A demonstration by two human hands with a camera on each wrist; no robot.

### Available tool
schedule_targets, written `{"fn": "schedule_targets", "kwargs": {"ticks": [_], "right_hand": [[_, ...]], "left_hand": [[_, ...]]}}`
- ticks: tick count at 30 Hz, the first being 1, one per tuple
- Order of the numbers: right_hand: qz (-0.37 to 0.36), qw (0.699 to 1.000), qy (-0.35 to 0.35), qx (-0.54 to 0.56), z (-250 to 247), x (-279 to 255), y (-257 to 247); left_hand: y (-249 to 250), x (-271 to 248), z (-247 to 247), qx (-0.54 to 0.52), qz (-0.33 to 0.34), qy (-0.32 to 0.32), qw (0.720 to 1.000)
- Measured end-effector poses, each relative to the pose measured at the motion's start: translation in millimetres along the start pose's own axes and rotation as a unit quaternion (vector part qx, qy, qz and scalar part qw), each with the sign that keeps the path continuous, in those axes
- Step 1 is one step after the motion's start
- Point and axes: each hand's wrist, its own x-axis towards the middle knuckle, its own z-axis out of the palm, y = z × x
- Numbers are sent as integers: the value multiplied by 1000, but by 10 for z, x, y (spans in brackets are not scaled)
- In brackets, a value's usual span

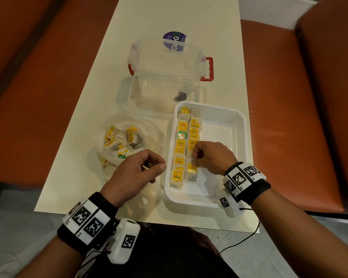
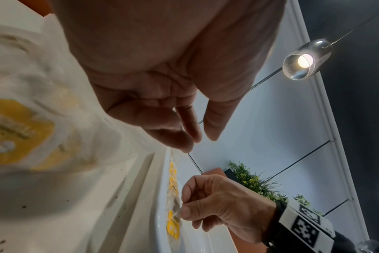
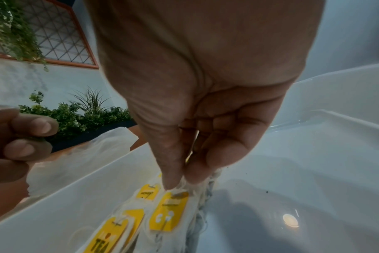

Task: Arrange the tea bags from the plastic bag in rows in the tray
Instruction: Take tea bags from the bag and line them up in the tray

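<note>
The tray [image 1: 237, 125] is white, the tea bags [image 1: 182, 145] carry yellow tags, one green. The box [image 1: 165, 77] is clear with red handles; the wristbands [image 1: 86, 219] are black-and-white checked.

A cream table [image 1: 169, 21] stood between orange upholstered benches [image 1: 289, 97] on a grey floor [image 1: 269, 257]. Pale walls [image 2: 270, 119] carried a lattice window [image 3: 54, 34], green plants [image 3: 76, 116] in a dark planter, and a lit glass pendant lamp [image 2: 305, 59].
</note>
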Motion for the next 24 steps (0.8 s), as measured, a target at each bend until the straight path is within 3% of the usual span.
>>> {"fn": "schedule_targets", "kwargs": {"ticks": [4, 6, 10, 15, 19, 24], "right_hand": [[-26, 999, 26, 37, -50, -115, -47], [-48, 995, 38, 80, -78, -198, -124], [-119, 986, 23, 115, -79, -348, -397], [-182, 982, -34, 46, 64, -380, -750], [-170, 984, -43, -24, 156, -324, -929], [-147, 988, -12, -53, 153, -276, -971]], "left_hand": [[11, 16, -170, 25, 22, 53, 998], [-10, 35, -312, 88, 25, 84, 992], [-56, 48, -547, 345, 5, 68, 936], [-90, -30, -587, 473, -29, 28, 880], [-130, -104, -609, 512, -24, 10, 859], [-117, -155, -735, 514, -45, -8, 857]]}}
